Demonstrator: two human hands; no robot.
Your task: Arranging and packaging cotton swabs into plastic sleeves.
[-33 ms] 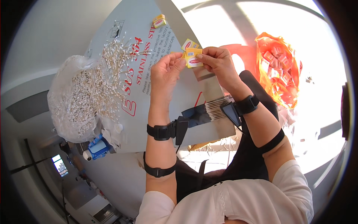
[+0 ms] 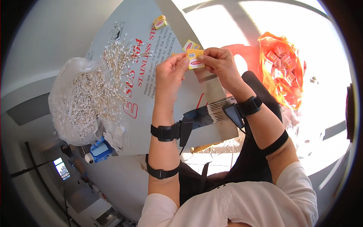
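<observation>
A small flat yellow-and-white carton (image 2: 195,60) is held up between my two hands over the table's right edge. My right hand (image 2: 221,64) pinches its right side between thumb and fingers. At the carton's left edge, my left hand (image 2: 169,72) is closed, with the thumb against that edge and the fingertips partly hidden behind it. Just beyond lies a similar yellow carton (image 2: 190,45). Farther off on the table is another small yellow box (image 2: 160,22). Below my hands, a row of cotton swabs (image 2: 219,112) lies side by side on a dark, shiny strip.
To the left, a clear plastic bag (image 2: 60,94) spills loose cotton swabs (image 2: 113,64) onto the film-covered table (image 2: 140,130). A blue-and-white bottle-like object (image 2: 99,151) sits near its left corner. On the right, an orange bag (image 2: 264,90) holds several small red-and-white boxes (image 2: 280,62).
My left thumb has come slightly right, onto the carton's left edge. The carton itself has shifted a little left.
</observation>
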